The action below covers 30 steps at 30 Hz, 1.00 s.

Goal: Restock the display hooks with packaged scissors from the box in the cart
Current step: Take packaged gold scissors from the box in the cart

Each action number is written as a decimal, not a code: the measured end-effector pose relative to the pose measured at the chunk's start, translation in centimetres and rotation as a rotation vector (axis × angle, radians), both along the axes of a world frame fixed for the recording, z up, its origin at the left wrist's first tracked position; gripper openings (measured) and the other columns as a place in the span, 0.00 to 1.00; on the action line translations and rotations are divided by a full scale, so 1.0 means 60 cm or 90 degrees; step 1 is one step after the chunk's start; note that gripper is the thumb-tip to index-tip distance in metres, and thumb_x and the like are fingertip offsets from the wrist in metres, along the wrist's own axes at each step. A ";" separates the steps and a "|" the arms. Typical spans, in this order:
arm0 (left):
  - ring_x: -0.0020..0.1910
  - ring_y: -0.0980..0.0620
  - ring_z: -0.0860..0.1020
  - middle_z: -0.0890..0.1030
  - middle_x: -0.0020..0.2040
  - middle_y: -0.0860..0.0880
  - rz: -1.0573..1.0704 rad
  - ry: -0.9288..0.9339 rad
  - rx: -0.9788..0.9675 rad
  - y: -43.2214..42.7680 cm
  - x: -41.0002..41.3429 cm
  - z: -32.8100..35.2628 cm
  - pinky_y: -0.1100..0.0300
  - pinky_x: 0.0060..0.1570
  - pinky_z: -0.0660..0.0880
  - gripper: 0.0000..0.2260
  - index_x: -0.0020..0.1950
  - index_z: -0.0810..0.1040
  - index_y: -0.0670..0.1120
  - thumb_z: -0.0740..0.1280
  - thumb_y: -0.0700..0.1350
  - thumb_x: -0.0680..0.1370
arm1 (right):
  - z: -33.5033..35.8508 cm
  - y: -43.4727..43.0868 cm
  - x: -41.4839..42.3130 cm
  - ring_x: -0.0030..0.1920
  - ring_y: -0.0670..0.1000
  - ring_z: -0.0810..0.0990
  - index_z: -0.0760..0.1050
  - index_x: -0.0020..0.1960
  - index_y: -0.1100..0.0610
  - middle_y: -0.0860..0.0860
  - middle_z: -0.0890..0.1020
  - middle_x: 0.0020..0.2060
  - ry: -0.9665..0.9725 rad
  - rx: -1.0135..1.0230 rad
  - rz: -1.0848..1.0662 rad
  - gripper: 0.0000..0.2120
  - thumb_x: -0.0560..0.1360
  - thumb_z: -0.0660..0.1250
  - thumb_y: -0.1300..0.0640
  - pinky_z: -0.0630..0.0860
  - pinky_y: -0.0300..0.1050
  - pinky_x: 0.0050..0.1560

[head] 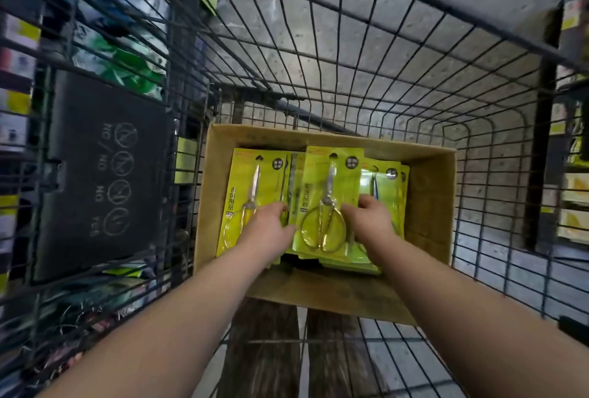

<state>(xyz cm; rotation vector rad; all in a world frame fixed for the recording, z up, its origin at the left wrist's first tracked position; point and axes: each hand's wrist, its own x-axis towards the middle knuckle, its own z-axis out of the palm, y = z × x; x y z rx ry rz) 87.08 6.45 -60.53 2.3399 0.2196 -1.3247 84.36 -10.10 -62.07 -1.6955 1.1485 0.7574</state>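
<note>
Inside the cardboard box [427, 193], the front scissors pack [328, 200] stands with its long axis pointing away from the person, hang hole at the far end. The left hand [267, 228] and right hand [366, 222] press its two side edges, fingers curled over neighbouring packs; neither is clearly nearer.

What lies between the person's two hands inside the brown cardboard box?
In the head view, a yellow-green card pack of gold-handled scissors stands between the left hand and the right hand, on other packs in the brown cardboard box.

2 hands [267, 232], 1 box [427, 206] (pkgs uncountable)
</note>
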 end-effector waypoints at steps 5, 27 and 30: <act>0.69 0.42 0.69 0.66 0.74 0.44 -0.001 0.026 0.016 -0.035 0.000 -0.014 0.52 0.66 0.67 0.27 0.76 0.59 0.45 0.64 0.46 0.79 | 0.026 -0.076 -0.044 0.47 0.56 0.80 0.76 0.52 0.57 0.55 0.82 0.47 -0.034 -0.004 -0.082 0.06 0.78 0.61 0.58 0.78 0.52 0.52; 0.69 0.40 0.68 0.66 0.74 0.41 0.461 -0.017 -0.026 -0.079 -0.033 0.019 0.48 0.67 0.68 0.26 0.75 0.61 0.40 0.65 0.40 0.79 | 0.091 -0.124 -0.050 0.51 0.57 0.81 0.74 0.55 0.56 0.56 0.82 0.51 -0.096 0.050 -0.028 0.08 0.79 0.60 0.57 0.78 0.57 0.55; 0.69 0.41 0.69 0.68 0.72 0.40 0.489 -0.048 -0.033 -0.061 -0.036 0.069 0.52 0.65 0.67 0.24 0.74 0.63 0.40 0.64 0.40 0.79 | 0.129 -0.119 -0.027 0.51 0.57 0.80 0.74 0.53 0.53 0.56 0.81 0.50 -0.122 0.056 0.010 0.05 0.78 0.61 0.56 0.77 0.58 0.56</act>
